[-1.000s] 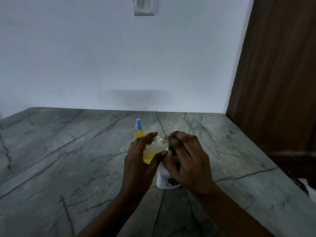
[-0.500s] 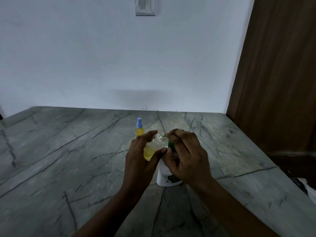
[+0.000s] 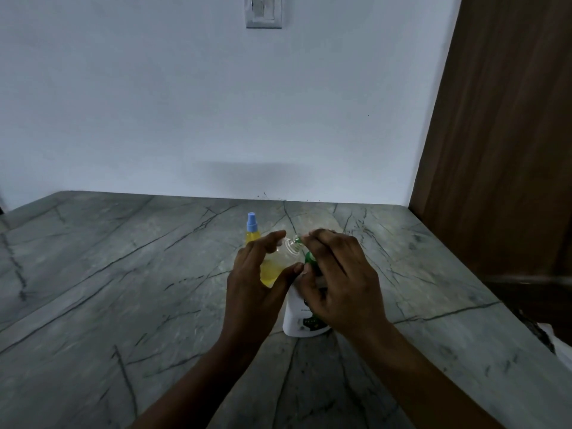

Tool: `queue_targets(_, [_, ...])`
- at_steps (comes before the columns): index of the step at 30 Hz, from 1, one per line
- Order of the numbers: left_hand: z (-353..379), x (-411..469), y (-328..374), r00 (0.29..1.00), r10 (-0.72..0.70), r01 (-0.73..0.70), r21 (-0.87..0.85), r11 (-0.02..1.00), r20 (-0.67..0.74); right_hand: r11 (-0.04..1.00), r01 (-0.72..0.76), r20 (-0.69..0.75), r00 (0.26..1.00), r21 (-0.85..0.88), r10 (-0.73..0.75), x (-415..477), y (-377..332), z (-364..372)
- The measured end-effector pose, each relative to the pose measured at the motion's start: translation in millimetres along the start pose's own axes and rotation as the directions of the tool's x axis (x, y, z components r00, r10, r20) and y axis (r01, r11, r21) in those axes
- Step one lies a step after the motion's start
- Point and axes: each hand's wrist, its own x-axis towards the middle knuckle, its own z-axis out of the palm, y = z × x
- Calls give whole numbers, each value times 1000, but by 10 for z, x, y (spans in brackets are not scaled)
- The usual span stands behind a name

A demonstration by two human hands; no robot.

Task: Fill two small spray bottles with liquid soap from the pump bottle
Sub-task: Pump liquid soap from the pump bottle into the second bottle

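My left hand (image 3: 252,283) holds a small clear spray bottle (image 3: 275,264), partly full of yellow liquid and tilted, its open neck against the green nozzle (image 3: 298,240) of the pump bottle. My right hand (image 3: 337,283) covers the green pump head (image 3: 310,258), fingers curled over it. The white pump bottle (image 3: 298,320) stands on the countertop under my right hand. A second small spray bottle (image 3: 252,232), full of yellow liquid and closed with a blue spray cap, stands upright just behind my left hand.
The grey veined stone countertop (image 3: 123,289) ends at a white wall (image 3: 216,103) with a switch plate (image 3: 264,10). A brown wooden panel (image 3: 510,134) stands at the right. The counter's right edge drops off near something white (image 3: 561,348).
Both hands and the bottles stay nearly where they were; the view has only shifted slightly.
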Motion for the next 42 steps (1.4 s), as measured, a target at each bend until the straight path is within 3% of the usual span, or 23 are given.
queue_targets(42, [-15, -2, -55, 998, 62, -63, 55, 997, 26, 1000, -22, -55, 998, 22, 23, -9, -46, -34])
